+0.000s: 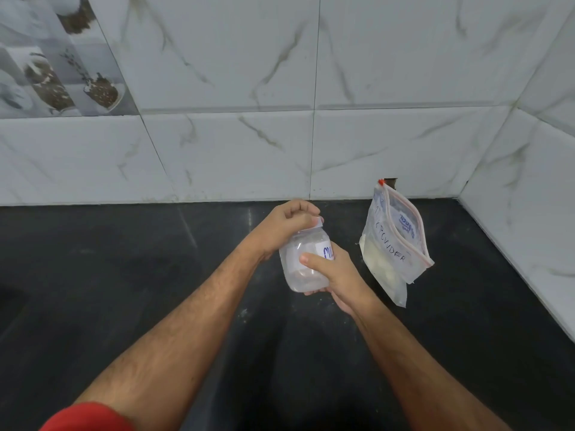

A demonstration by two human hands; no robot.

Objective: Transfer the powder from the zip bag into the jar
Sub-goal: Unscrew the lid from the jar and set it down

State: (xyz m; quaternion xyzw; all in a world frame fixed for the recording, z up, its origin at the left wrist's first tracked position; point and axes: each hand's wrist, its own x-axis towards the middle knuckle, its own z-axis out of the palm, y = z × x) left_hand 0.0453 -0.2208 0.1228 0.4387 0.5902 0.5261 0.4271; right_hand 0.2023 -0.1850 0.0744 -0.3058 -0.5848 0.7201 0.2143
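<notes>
A clear plastic jar (pixel 295 259) with a white label is held tilted above the black counter. My right hand (pixel 336 275) wraps around its lower body. My left hand (pixel 289 222) is closed over the jar's white lid (pixel 318 224) at the top. To the right, a clear zip bag (pixel 392 244) with pale powder in its bottom and handwritten "POWDER" stands leaning near the back wall. Its red zip strip runs along the top edge. Neither hand touches the bag.
The black stone counter (pixel 155 275) meets white marble-pattern wall tiles (pixel 249 150) at the back and on the right side. A picture tile with jars (pixel 56 66) is at the upper left.
</notes>
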